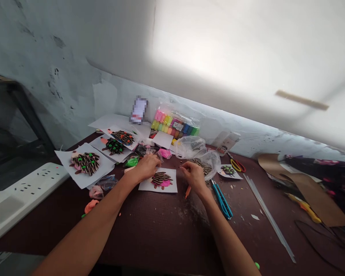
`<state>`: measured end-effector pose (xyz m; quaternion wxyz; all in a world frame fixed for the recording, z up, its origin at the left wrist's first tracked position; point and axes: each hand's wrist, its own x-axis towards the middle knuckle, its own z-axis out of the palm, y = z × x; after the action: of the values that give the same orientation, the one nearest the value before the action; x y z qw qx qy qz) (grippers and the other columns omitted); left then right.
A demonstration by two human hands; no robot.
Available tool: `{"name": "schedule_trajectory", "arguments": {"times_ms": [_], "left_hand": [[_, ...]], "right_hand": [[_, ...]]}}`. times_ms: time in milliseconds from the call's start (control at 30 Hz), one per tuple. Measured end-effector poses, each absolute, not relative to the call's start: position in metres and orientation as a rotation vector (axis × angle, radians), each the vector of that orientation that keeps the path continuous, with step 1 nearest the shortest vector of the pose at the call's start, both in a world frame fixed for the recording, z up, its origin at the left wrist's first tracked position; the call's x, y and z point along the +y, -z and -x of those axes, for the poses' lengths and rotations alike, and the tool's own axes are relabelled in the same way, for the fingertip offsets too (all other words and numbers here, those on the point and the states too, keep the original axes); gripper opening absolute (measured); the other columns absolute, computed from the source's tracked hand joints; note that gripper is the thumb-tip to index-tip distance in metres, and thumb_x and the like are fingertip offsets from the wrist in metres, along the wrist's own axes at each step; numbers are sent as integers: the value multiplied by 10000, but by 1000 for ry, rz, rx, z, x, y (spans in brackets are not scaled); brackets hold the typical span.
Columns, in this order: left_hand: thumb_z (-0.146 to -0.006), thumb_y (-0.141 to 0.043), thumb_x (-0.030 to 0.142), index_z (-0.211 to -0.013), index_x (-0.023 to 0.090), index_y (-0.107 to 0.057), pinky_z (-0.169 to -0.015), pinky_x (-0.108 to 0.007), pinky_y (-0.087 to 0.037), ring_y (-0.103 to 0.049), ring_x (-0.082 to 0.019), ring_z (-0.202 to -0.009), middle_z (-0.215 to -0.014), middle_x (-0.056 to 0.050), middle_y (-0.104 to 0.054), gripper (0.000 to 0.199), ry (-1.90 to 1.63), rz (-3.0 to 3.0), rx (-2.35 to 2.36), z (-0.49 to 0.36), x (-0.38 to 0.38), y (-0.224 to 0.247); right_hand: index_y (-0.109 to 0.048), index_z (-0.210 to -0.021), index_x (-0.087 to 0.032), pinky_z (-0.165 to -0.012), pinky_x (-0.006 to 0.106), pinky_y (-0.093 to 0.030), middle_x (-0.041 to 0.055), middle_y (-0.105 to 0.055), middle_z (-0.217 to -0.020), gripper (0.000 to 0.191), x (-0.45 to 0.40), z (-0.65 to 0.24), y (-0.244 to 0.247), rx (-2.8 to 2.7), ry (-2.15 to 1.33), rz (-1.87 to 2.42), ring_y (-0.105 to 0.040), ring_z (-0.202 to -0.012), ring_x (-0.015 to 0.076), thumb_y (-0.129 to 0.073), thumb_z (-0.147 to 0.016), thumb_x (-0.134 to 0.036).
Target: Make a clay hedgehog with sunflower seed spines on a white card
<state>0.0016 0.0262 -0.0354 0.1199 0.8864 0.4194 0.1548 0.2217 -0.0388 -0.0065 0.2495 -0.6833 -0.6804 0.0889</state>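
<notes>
Seed-and-clay picture (161, 181) on paper, left hand (145, 168) over it, right hand (193, 178) beside

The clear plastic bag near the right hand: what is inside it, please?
The clear plastic bag holds striped sunflower seeds near its mouth; the crumpled plastic hides anything deeper inside.

Head view, tilted, roughly downward

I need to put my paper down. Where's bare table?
Bare tabletop lies between your left forearm and right forearm, and a narrower patch between the blue scissors and the long metal strip. It's crowded past your left hand and right hand, among the clay pictures and clay pack.
</notes>
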Motion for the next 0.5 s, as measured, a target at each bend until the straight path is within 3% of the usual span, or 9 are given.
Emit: {"name": "schedule_trajectory", "arguments": {"times_ms": [200, 500], "left_hand": [[-749, -555, 75, -891, 179, -744, -892, -335, -479, -615, -249, -988, -997, -98, -697, 258, -466, -2584, 1230, -1, 26, 37], [-755, -556, 82, -881, 174, -743, -896, -340, -479, -611, -250, -989, -996, -98, -697, 243, -474, -2575, 1228, -1, 27, 37]], "right_hand": [[-743, -786, -167, -565, 219, -363, -2, -654, -653, 157, -65, -208, 8, -1785, -624, 1615, -507, -578, 123, -598, -759, -221], [-754, -778, -188, -617, 222, -373, 9, -685, -681, 157, -72, -200, 12, -1854, -578, 1699, -554, -612, 130, -597, -773, -184]]}}
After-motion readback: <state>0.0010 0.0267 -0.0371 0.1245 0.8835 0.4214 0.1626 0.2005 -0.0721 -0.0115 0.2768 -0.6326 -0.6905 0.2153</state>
